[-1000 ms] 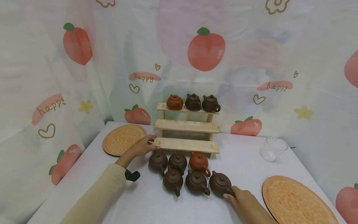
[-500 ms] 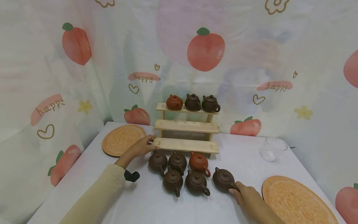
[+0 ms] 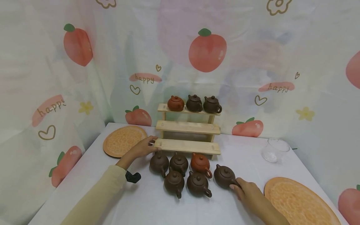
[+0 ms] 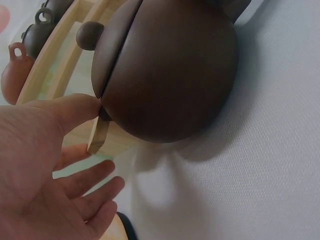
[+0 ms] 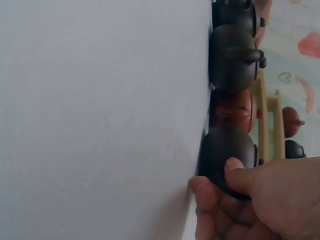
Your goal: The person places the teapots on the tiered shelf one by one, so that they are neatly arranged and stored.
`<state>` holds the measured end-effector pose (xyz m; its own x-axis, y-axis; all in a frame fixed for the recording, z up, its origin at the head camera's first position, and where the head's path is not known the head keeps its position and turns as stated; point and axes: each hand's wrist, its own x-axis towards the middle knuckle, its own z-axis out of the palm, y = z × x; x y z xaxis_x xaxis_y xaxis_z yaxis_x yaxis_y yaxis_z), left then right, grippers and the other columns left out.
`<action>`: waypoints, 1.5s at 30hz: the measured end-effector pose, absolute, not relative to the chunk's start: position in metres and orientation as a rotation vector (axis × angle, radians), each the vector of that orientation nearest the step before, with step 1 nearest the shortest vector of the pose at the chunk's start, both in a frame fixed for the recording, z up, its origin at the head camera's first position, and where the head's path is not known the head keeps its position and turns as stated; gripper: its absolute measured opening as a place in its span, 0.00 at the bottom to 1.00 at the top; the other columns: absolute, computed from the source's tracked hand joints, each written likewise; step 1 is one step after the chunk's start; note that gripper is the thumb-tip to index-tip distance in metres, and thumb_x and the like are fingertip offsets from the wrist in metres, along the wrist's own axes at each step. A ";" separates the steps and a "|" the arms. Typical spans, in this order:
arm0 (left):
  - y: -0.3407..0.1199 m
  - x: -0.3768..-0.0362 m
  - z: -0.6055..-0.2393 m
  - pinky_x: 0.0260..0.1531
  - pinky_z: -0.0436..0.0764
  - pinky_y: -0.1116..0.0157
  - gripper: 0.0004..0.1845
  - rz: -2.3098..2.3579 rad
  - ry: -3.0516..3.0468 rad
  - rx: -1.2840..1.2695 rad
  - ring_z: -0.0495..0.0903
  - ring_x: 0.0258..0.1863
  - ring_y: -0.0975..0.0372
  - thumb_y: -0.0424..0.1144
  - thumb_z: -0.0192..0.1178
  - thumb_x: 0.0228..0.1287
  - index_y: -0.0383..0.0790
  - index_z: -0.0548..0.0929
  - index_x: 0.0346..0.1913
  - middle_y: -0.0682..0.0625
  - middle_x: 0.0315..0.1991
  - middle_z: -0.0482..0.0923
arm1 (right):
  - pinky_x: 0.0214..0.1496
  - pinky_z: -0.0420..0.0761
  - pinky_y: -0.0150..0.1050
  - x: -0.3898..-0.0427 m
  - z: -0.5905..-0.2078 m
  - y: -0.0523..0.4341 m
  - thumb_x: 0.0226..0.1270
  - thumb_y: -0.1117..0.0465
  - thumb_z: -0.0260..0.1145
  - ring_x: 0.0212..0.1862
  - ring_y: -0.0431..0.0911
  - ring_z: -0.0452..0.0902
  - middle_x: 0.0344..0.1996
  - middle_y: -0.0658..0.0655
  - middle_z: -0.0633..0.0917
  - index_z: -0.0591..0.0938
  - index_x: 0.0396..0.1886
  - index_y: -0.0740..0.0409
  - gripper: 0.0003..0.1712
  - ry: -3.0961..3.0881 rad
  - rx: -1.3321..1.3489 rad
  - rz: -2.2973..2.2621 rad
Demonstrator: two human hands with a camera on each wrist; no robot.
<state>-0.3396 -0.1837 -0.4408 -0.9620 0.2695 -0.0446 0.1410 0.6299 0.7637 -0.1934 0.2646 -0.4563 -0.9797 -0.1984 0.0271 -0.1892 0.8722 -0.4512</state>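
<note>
My right hand (image 3: 248, 193) pinches the handle of a dark brown teapot (image 3: 224, 176) at the right end of the group. In the right wrist view, the thumb presses on that teapot (image 5: 227, 145). My left hand (image 3: 142, 147) holds the left end of the lowest step of a wooden three-step stand (image 3: 187, 145), thumb in front and forefinger behind, other fingers loose. Close by the left thumb sits another dark teapot (image 4: 170, 75). Several dark teapots and a reddish-brown teapot (image 3: 200, 162) stand in two rows before the stand. The top step carries a reddish teapot (image 3: 175, 103) and two dark ones.
A round orange-patterned mat (image 3: 123, 141) lies at the back left, and a larger similar mat (image 3: 301, 200) at the front right. A clear glass bowl (image 3: 275, 150) stands at the back right. Printed cloth (image 3: 239, 50) hangs behind the white table (image 3: 146, 206).
My right hand has shifted the gripped teapot to the right, away from its neighbour, then farther back, level with the reddish-brown one. The left hand stays on the stand.
</note>
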 end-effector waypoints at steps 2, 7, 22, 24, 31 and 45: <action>-0.183 -0.339 -0.440 0.67 0.76 0.41 0.38 1.239 2.693 0.342 0.74 0.70 0.37 0.48 0.67 0.73 0.33 0.68 0.77 0.30 0.71 0.73 | 0.26 0.68 0.32 -0.195 -0.457 0.265 0.80 0.54 0.64 0.20 0.37 0.66 0.17 0.44 0.74 0.74 0.32 0.50 0.14 3.029 -0.334 -0.731; -0.182 -0.337 -0.439 0.67 0.75 0.41 0.38 1.252 2.686 0.336 0.74 0.70 0.37 0.47 0.67 0.72 0.33 0.68 0.77 0.30 0.71 0.72 | 0.27 0.68 0.32 -0.198 -0.454 0.266 0.79 0.55 0.65 0.20 0.35 0.65 0.16 0.42 0.73 0.74 0.31 0.49 0.14 3.092 -0.404 -0.750; -0.182 -0.337 -0.438 0.68 0.75 0.41 0.38 1.252 2.687 0.330 0.73 0.71 0.37 0.47 0.67 0.73 0.33 0.67 0.78 0.29 0.71 0.72 | 0.24 0.71 0.32 -0.226 -0.412 0.258 0.80 0.60 0.65 0.21 0.34 0.68 0.18 0.45 0.77 0.76 0.31 0.54 0.13 3.194 -0.635 -0.823; -0.182 -0.337 -0.438 0.68 0.75 0.41 0.38 1.248 2.689 0.328 0.73 0.71 0.37 0.47 0.67 0.72 0.33 0.67 0.78 0.29 0.71 0.72 | 0.25 0.70 0.32 -0.232 -0.406 0.257 0.80 0.60 0.65 0.21 0.35 0.68 0.19 0.47 0.78 0.76 0.31 0.54 0.13 3.199 -0.638 -0.810; -0.183 -0.338 -0.438 0.67 0.75 0.41 0.38 1.247 2.695 0.337 0.74 0.70 0.37 0.47 0.67 0.72 0.33 0.67 0.77 0.29 0.70 0.73 | 0.25 0.71 0.34 -0.257 -0.387 0.253 0.81 0.60 0.64 0.23 0.40 0.71 0.20 0.47 0.78 0.78 0.35 0.59 0.11 3.200 -0.643 -0.794; -0.184 -0.340 -0.441 0.68 0.75 0.41 0.38 1.230 2.703 0.342 0.74 0.70 0.38 0.47 0.67 0.72 0.34 0.68 0.77 0.30 0.71 0.73 | 0.28 0.73 0.39 -0.312 -0.362 0.237 0.81 0.62 0.63 0.22 0.42 0.73 0.19 0.54 0.82 0.78 0.31 0.62 0.14 3.203 -0.737 -0.827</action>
<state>-0.3399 -0.1839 -0.4406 -0.9624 0.2680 -0.0437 0.1431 0.6372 0.7573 -0.3121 0.2370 -0.3623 -0.8764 -0.3448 0.3361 -0.4644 0.7898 -0.4007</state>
